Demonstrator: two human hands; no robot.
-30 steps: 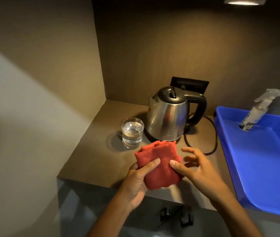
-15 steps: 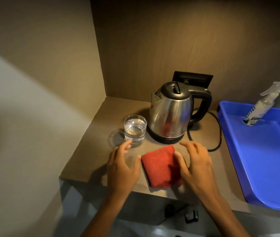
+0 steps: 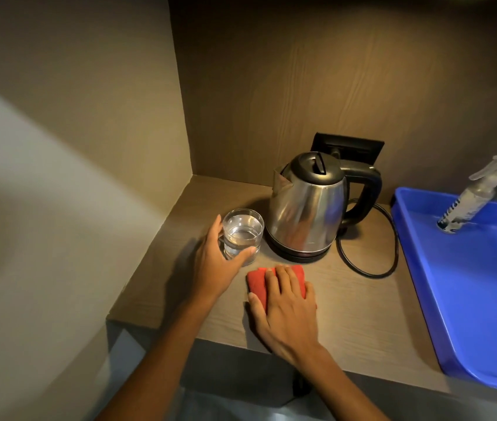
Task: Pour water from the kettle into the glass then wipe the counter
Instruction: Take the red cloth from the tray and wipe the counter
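Gripping one glass of water, the left hand curled round it beside one kettle on the counter. Right hand lay flat, fingers spread, pressing one red cloth. One blue tray held one spray bottle.

Left hand now grips the glass; right hand flattens the cloth.

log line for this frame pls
stage: wipe | left hand: gripping glass, water in it | right hand: flat on red cloth on counter | kettle: on base
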